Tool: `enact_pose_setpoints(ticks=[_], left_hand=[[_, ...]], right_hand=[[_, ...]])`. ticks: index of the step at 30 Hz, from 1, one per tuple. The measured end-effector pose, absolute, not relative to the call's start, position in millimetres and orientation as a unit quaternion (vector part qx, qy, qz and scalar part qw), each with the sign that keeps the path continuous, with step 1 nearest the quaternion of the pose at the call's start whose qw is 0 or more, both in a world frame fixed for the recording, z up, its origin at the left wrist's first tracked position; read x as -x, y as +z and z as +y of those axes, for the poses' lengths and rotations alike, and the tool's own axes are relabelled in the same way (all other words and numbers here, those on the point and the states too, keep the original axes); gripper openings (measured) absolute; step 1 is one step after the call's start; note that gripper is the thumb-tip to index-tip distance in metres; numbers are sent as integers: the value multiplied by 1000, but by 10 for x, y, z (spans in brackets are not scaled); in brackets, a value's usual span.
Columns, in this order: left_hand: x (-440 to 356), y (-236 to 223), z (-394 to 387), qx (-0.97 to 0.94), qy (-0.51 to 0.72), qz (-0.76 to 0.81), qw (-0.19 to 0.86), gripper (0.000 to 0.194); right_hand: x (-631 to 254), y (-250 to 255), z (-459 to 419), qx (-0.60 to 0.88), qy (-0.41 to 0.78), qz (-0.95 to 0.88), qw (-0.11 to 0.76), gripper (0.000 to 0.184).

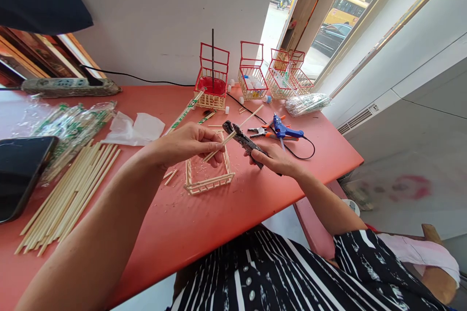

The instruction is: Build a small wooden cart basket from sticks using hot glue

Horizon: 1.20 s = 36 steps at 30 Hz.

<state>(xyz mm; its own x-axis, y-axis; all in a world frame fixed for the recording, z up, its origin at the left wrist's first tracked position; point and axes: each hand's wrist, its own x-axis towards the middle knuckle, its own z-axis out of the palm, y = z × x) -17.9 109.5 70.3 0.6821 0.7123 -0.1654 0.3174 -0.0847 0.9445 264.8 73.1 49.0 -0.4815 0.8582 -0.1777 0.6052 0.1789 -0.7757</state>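
Note:
My left hand pinches a thin wooden chopstick between thumb and fingers; a second stick may lie along it. My right hand is closed round the handles of dark, worn pliers. The jaws of the pliers are at the chopstick, just beyond my left fingertips; whether they bite into it I cannot tell. Below my left hand, an open rectangular frame of glued sticks lies on the red table, partly hidden by the hand. Short cut pieces and shavings are scattered beside it.
Loose chopsticks and a black phone lie at left, near plastic-wrapped sticks. Red-trimmed stick baskets stand at the back. A blue glue gun with its cord and other pliers lie right. A power strip sits back left.

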Motion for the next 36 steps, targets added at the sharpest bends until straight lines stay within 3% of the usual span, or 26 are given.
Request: enact_pose_setpoints(ticks=[11,19,28,36], left_hand=[[105,683,1055,-732,214,389,517,29],[88,671,1018,-762,210,462,401,31],[89,668,1055,-695,195,375,582,39],[113,621,1099,-645,182,366,646,42]], right_hand=[[-2697,605,759,492,428,-752,95,85],[-2784,681,757,521,468,-711,63,83],[-2776,726,722,496,422,-752,104,79],[-2762,663,706,496,398,-761,128,72]])
